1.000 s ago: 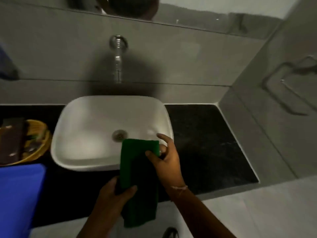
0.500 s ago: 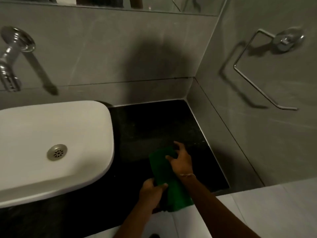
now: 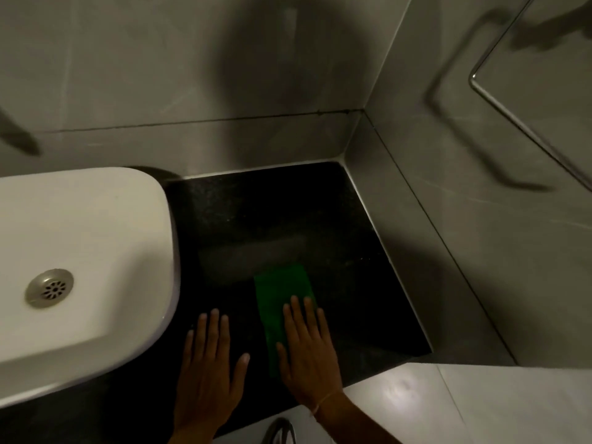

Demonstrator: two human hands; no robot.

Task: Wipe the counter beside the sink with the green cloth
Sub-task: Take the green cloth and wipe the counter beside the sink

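The green cloth (image 3: pixel 280 293) lies flat, folded into a strip, on the black counter (image 3: pixel 272 219) to the right of the white sink (image 3: pixel 96 251). My right hand (image 3: pixel 309 350) rests palm down on the cloth's near right part, fingers straight and together. My left hand (image 3: pixel 209 363) lies flat on the bare counter just left of the cloth, close to the sink's corner, with nothing in it. The cloth's near end is partly hidden under my right hand.
Grey tiled walls close off the counter at the back and right, meeting in a corner (image 3: pixel 352 161). A metal towel ring (image 3: pixel 519 123) hangs on the right wall. The sink drain (image 3: pixel 49 287) is at the left. A pale floor (image 3: pixel 480 408) lies beyond the counter's front edge.
The cloth went from being held up over the sink to lying spread on the counter to its right. My left hand let go of it and now lies flat beside it.
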